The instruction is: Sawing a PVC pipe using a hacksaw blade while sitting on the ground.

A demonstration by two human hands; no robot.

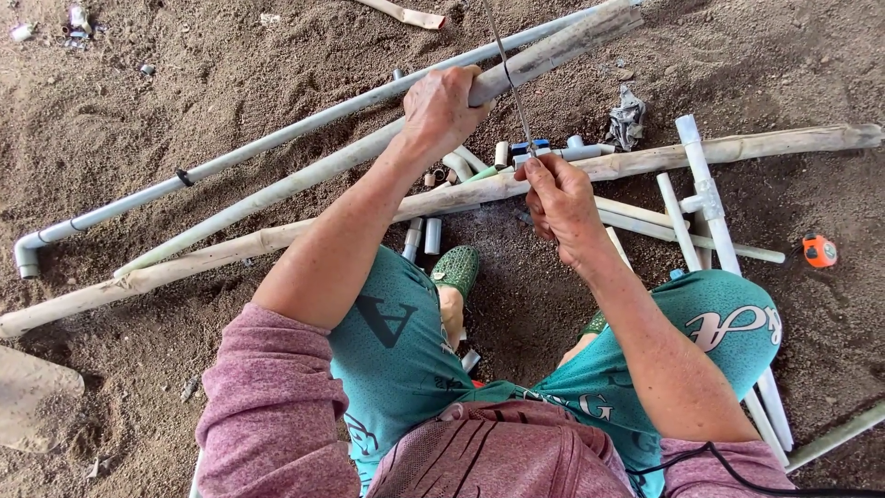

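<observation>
My left hand (442, 109) grips a long pale pipe (304, 175) that slants across the dirt ground. My right hand (559, 201) holds a thin hacksaw blade (508, 83), which rises from my fist and crosses the pipe just right of my left hand. A second, thinner grey pipe with an elbow end (138, 198) runs beside it. A rough wooden pole (728, 148) lies under both, stretching left to right. I am seated, with teal shorts and green clogs (456, 267) visible below.
Short cut pipe pieces and fittings (516, 152) lie between my hands. White pipes joined by a tee (705, 198) lie at right, with an orange tape measure (819, 250) beyond. A crumpled rag (627, 118) sits above them. Debris lies at top left.
</observation>
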